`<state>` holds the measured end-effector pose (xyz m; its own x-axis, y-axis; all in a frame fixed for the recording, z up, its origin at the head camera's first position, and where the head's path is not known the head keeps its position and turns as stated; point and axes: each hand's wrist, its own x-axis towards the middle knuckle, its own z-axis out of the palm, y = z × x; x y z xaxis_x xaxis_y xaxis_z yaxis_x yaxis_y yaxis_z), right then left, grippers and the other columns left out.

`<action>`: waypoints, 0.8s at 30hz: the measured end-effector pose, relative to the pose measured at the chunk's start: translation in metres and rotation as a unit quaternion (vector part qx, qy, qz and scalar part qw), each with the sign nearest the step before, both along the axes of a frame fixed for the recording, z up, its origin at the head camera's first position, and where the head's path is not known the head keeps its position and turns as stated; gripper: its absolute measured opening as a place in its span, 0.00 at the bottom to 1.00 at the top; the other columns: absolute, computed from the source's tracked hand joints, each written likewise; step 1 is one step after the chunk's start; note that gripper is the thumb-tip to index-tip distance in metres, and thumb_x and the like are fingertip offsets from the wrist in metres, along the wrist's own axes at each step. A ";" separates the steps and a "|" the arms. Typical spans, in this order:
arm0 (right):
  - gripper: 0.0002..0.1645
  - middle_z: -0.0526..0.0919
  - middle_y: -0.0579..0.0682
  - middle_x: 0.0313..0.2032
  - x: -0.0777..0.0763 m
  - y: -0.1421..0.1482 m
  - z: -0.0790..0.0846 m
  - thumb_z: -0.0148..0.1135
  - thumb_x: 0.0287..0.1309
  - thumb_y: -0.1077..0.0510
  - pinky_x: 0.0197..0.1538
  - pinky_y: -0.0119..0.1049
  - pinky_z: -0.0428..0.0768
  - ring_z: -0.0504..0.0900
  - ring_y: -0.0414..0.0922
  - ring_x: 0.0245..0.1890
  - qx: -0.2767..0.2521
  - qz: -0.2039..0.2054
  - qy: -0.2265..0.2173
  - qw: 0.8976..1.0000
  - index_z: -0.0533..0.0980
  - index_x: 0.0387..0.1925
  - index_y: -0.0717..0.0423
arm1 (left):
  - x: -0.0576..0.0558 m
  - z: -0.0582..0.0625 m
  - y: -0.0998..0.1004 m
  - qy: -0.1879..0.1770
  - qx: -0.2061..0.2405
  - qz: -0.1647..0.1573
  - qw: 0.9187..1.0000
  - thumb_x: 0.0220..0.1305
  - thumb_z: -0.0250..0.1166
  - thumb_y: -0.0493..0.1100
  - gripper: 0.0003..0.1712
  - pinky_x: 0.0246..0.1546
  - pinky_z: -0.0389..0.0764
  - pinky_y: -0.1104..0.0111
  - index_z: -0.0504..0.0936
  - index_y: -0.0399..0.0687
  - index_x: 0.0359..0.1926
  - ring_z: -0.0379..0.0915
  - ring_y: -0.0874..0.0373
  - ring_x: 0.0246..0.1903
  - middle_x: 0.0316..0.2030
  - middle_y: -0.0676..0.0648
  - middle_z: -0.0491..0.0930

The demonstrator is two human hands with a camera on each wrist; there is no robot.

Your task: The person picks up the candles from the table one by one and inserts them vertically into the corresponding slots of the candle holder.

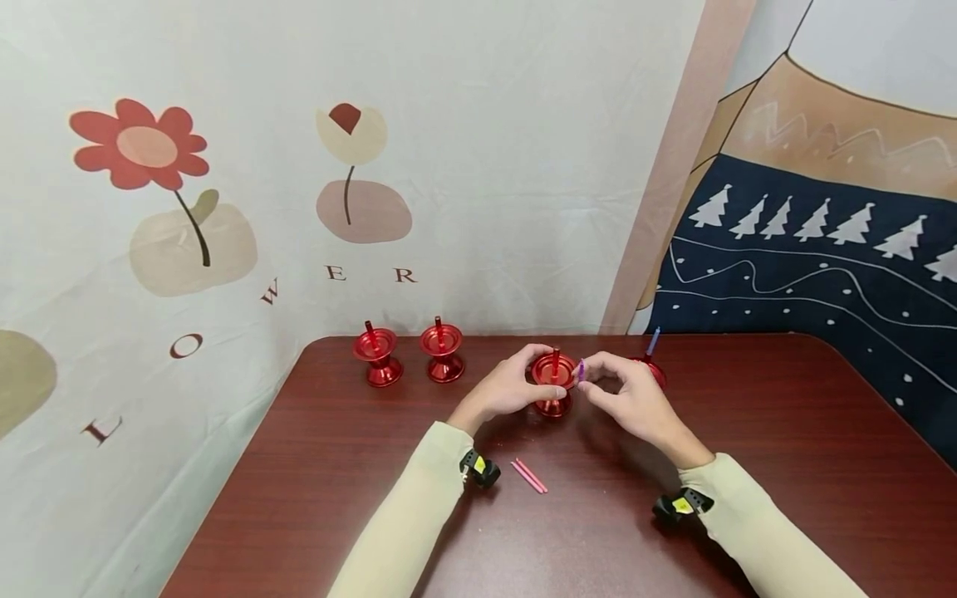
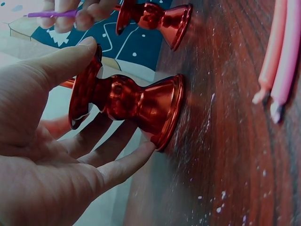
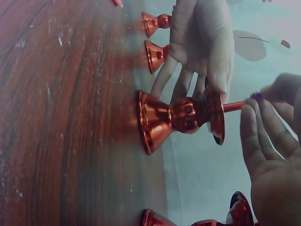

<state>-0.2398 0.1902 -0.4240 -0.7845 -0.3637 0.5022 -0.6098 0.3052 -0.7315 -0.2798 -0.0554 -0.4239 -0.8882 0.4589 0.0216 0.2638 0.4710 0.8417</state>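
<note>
A shiny red metal candle holder (image 1: pixel 553 406) stands on the table in the head view, an upright tube rising from its dish. My left hand (image 1: pixel 510 384) holds it, thumb on the dish rim and fingers curving around the far side. Close to the right of the dish, my right hand (image 1: pixel 630 401) pinches a short purple candle (image 1: pixel 581 370) between thumb and fingertips. The left wrist view shows the purple candle (image 2: pixel 66 14) beyond the gripped holder (image 2: pixel 123 98). In the right wrist view, only a bit of purple (image 3: pixel 256 96) shows between the fingers, near the tube.
Two similar red holders, one at the far left (image 1: pixel 383 371) and another beside it (image 1: pixel 445 367), stand along the back. Behind my right hand, a partly hidden holder (image 1: pixel 659 372) bears a blue-violet candle (image 1: pixel 654 341). Two pink candles (image 1: pixel 530 477) lie on the dark red table (image 1: pixel 299 498).
</note>
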 end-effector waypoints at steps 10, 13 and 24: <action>0.09 0.92 0.52 0.39 0.003 -0.004 0.007 0.73 0.69 0.70 0.43 0.25 0.84 0.86 0.39 0.35 -0.057 -0.090 0.039 0.994 0.86 0.47 0.59 | 0.006 0.002 0.011 0.014 -0.013 -0.030 0.999 0.71 0.76 0.52 0.44 0.68 0.78 0.56 0.69 0.46 0.81 0.79 0.50 0.63 0.67 0.41 0.81; 0.09 0.92 0.53 0.41 0.004 -0.006 0.009 0.73 0.70 0.69 0.47 0.24 0.85 0.87 0.37 0.38 -0.069 -0.102 0.044 0.991 0.87 0.48 0.60 | 0.008 0.002 0.014 0.017 -0.015 -0.037 0.999 0.71 0.76 0.53 0.44 0.66 0.79 0.58 0.69 0.46 0.81 0.80 0.52 0.62 0.65 0.42 0.82; 0.09 0.93 0.53 0.42 0.005 -0.008 0.012 0.72 0.72 0.68 0.49 0.23 0.84 0.89 0.39 0.40 -0.077 -0.124 0.062 0.987 0.87 0.50 0.59 | 0.014 0.003 0.024 0.017 -0.022 -0.047 0.998 0.71 0.76 0.54 0.44 0.62 0.80 0.63 0.70 0.49 0.81 0.81 0.57 0.56 0.62 0.45 0.84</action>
<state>-0.2345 0.1821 -0.4117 -0.7686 -0.0807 0.6346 -0.6184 0.3478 -0.7047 -0.2657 -0.0315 -0.4214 -0.8404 0.5412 0.0292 0.3372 0.4800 0.8099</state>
